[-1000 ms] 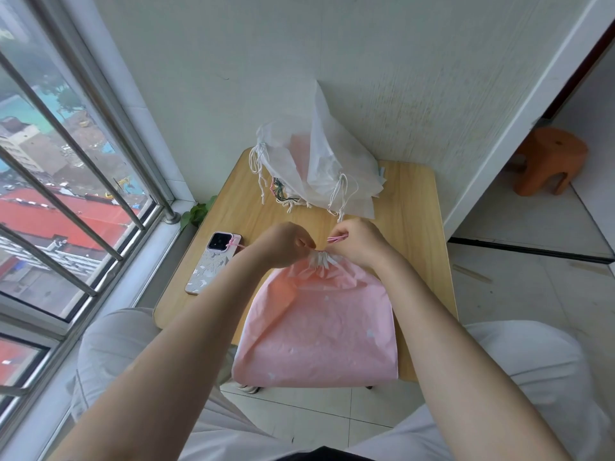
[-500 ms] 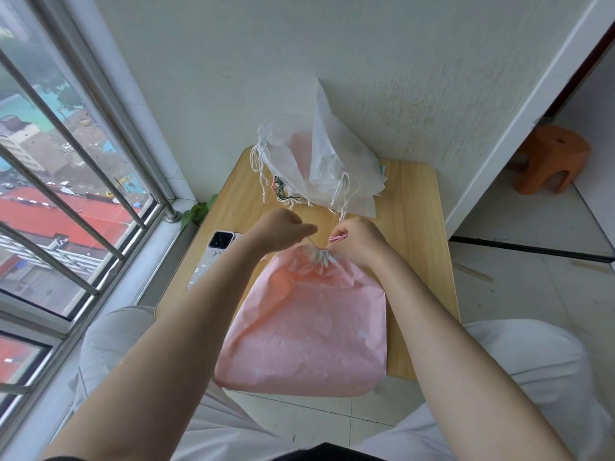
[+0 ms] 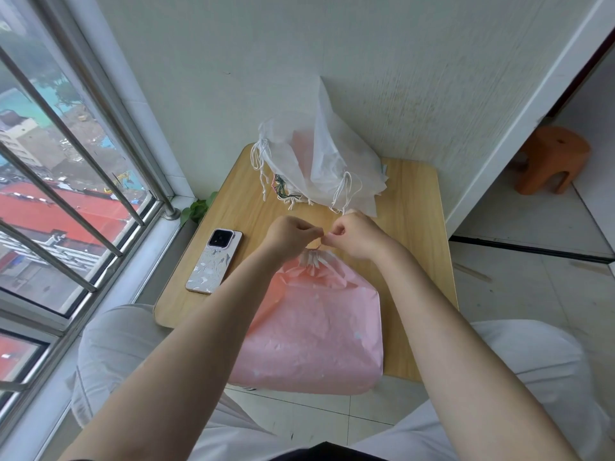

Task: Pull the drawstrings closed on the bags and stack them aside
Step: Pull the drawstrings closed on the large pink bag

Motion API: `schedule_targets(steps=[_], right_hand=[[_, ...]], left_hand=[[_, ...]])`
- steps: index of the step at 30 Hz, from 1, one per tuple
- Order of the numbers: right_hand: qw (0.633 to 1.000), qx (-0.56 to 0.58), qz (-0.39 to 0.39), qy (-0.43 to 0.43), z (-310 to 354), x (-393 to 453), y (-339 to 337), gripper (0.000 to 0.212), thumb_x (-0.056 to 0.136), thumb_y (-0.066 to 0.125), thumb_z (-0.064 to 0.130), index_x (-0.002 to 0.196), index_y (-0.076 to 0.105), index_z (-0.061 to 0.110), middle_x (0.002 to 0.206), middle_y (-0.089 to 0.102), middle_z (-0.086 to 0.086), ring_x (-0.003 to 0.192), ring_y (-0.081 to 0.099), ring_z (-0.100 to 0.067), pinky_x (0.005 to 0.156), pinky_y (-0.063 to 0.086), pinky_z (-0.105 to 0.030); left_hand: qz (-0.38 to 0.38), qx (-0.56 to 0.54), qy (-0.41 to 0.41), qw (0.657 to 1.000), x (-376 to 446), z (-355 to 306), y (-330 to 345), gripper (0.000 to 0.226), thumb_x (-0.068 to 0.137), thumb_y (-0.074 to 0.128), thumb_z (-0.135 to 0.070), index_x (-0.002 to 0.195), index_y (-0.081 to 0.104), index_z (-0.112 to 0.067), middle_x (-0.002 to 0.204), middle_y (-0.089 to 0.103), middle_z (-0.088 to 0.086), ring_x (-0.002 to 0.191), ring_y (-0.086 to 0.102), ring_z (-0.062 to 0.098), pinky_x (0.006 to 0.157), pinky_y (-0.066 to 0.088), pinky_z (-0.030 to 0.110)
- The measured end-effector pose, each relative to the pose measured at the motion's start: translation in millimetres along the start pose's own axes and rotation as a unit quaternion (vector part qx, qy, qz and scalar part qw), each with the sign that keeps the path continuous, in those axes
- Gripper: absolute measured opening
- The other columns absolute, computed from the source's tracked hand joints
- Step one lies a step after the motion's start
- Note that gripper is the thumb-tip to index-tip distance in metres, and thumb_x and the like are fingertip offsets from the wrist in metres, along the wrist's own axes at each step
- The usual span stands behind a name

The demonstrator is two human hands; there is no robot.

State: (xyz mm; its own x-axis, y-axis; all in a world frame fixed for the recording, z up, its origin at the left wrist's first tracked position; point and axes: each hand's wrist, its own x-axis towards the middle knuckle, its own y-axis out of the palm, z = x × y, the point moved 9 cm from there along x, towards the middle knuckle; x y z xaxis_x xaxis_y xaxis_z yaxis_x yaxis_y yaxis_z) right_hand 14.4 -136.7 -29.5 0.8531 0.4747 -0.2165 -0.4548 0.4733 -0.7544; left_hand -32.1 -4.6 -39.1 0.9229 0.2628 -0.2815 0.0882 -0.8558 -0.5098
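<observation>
- Head view: the pink bag [image 3: 312, 324] is laid flat on the worktop [image 3: 416, 227], its lower part hanging over the near edge, its mouth now seen gathered into a tight pleated neck [image 3: 312, 261].
- The left hand [image 3: 289, 236] and right hand [image 3: 352, 236] are brought closer together above the neck than a second ago, when they were held down at the bag's mouth.
- Each grip is seen pinching what looks like the thin pink drawstring [image 3: 317, 244]; the cord itself is mostly hidden by the fingers.
- The bag is shifted slightly back toward the middle of the worktop compared with half a second ago.
- The closing is judged nearly finished; stacking is not yet done.
- The pile of white bags [image 3: 319, 171] is left at the far edge, and the phone [image 3: 214, 262] lies to the left, apart from the bag.
</observation>
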Motion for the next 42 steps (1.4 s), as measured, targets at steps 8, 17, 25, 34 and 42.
schedule_targets(steps=[8, 17, 25, 34, 42], right_hand=[[0.960, 0.274, -0.030, -0.044, 33.1, 4.1, -31.2, 0.018, 0.090, 0.068, 0.030, 0.106, 0.069, 0.023, 0.086, 0.064, 0.021, 0.080, 0.058, 0.007, 0.070, 0.041, -0.012], [0.979, 0.196, -0.046, -0.030, 19.6, 0.7, -17.0, 0.019, 0.087, 0.061, 0.002, 0.099, 0.070, 0.015, 0.093, 0.070, -0.005, 0.081, 0.068, -0.017, 0.073, 0.057, -0.029], [0.978, 0.197, -0.067, -0.016, 4.0, -6.5, 1.5, 0.013, 0.078, 0.080, 0.014, 0.078, 0.067, 0.011, 0.075, 0.072, -0.004, 0.072, 0.068, -0.016, 0.075, 0.058, -0.036], [0.974, 0.227, 0.010, 0.004, -1.2, -13.7, 2.2, 0.026, 0.081, 0.075, 0.015, 0.100, 0.056, 0.013, 0.098, 0.074, -0.001, 0.096, 0.069, -0.015, 0.086, 0.051, -0.029], [0.980, 0.197, -0.018, -0.018, 17.5, -13.8, 1.9, 0.026, 0.076, 0.072, -0.007, 0.075, 0.054, 0.011, 0.064, 0.070, -0.005, 0.054, 0.065, -0.006, 0.050, 0.045, -0.016]], left_hand=[[0.074, 0.082, 0.050, 0.993, -3.3, -2.9, 18.7, 0.022, 0.091, 0.064, -0.029, 0.089, 0.076, -0.011, 0.058, 0.051, -0.006, 0.042, 0.038, 0.004, 0.045, 0.031, 0.017], [0.144, -0.169, -0.087, 0.971, -0.5, 17.2, 14.7, 0.025, 0.095, 0.050, -0.019, 0.085, 0.070, -0.008, 0.054, 0.041, -0.004, 0.043, 0.029, 0.012, 0.043, 0.018, 0.021], [0.141, -0.160, -0.089, 0.973, -1.4, 20.8, 11.5, 0.022, 0.089, 0.056, -0.017, 0.090, 0.067, 0.002, 0.066, 0.055, 0.006, 0.047, 0.040, 0.016, 0.044, 0.025, 0.024], [0.074, -0.101, 0.033, 0.992, -6.0, -1.6, 2.9, 0.005, 0.094, 0.059, -0.007, 0.099, 0.061, -0.009, 0.071, 0.067, 0.004, 0.043, 0.045, 0.007, 0.041, 0.033, 0.016], [0.002, -0.084, 0.015, 0.996, -4.5, 5.0, -9.4, 0.025, 0.082, 0.078, -0.021, 0.094, 0.060, -0.007, 0.069, 0.069, 0.003, 0.050, 0.057, 0.008, 0.039, 0.039, 0.016]])
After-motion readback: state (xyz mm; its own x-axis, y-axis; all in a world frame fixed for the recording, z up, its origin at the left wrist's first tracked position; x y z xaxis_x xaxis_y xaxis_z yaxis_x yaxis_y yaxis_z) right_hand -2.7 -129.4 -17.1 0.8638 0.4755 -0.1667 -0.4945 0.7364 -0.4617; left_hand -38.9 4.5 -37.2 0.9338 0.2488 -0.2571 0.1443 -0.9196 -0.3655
